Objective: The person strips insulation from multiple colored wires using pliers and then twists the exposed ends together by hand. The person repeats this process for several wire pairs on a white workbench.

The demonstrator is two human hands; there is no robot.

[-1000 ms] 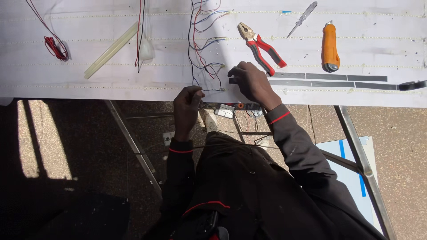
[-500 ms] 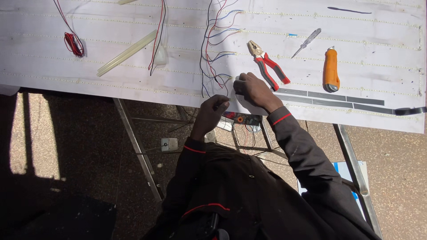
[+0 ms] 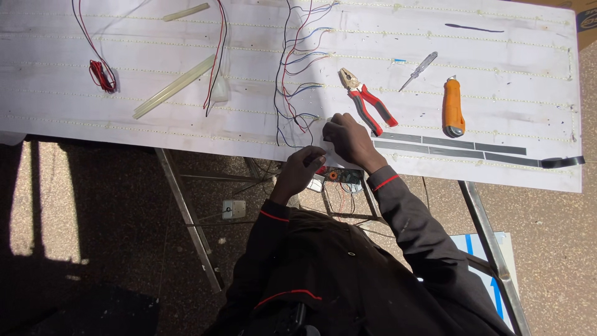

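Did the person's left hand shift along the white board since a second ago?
Yes. The left hand has slid right along the near edge of the white board, closer to the red pliers and almost touching the right hand.

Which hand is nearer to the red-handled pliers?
Right. The right hand lies just beside the red-handled pliers; the left hand is farther away, at the board's edge.

Thin red, black and blue wires run in a loose bundle from the far side of the white panel to its near edge, ends splaying right, lying slack just left of centre.
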